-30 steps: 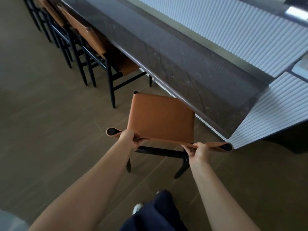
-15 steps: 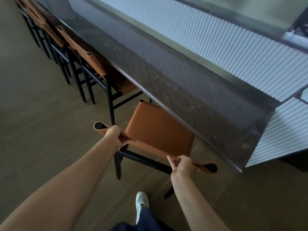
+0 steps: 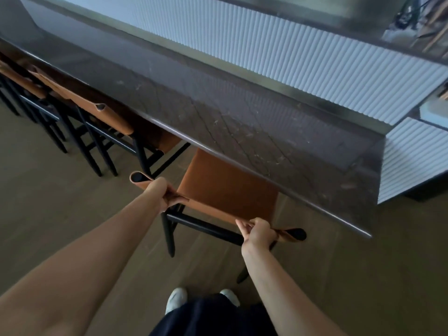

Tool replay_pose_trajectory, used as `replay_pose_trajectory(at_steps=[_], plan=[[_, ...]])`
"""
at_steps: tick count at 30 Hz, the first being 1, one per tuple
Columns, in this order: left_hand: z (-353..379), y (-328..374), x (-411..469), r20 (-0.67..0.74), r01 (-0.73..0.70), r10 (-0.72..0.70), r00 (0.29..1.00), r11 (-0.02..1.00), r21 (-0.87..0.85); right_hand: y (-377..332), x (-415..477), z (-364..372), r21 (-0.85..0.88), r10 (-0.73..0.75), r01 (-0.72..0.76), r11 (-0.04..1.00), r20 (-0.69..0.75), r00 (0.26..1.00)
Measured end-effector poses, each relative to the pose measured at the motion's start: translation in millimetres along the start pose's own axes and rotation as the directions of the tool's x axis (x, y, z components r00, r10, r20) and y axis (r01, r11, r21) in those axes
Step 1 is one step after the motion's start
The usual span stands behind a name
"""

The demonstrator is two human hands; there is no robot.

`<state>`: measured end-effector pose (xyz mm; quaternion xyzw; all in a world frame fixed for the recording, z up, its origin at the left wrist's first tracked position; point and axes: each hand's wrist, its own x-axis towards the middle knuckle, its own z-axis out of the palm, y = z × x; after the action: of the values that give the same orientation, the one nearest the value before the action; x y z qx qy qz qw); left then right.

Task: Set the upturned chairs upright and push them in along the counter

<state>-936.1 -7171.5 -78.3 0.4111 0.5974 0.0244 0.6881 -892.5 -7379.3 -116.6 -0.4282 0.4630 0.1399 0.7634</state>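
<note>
We log a brown plank floor (image 3: 60,195), dim and evenly lit; white ribbed panelling (image 3: 291,59) runs opposite, grey shiny ledge (image 3: 303,8) above; blurred clutter (image 3: 412,20), perhaps cables, top right

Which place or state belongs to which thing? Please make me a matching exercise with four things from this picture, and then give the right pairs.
Things
1. left hand
2. right hand
3. chair seat
4. white shoes

Places or states
a. partly under the edge of the counter
b. grips the right end of the backrest
c. on the floor, at the bottom of the picture
d. grips the left end of the backrest

Pairs: 1-d, 2-b, 3-a, 4-c
</note>
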Motion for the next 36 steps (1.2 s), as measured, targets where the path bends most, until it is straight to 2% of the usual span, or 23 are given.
replay_pose_trajectory(at_steps=[10, 20, 36], plan=[[-24.5, 42.4, 36.6, 0.104, 0.040, -0.043, 0.994, 0.999, 0.027, 44.1, -14.2, 41.9, 0.121, -0.029, 0.033, 0.992, -0.039, 0.999], [-45.1, 77.0, 90.4, 0.259, 0.059, -0.081, 0.962, 0.994, 0.094, 85.0, -16.9, 67.0, 0.163, -0.057, 0.065, 0.984, -0.054, 0.997], [-84.3, 90.1, 140.7, 0.275, 0.089, -0.112, 0.955, 0.991, 0.095, 127.0, -26.0, 84.9, 0.093, 0.012, -0.006, 0.996, -0.065, 0.998]])
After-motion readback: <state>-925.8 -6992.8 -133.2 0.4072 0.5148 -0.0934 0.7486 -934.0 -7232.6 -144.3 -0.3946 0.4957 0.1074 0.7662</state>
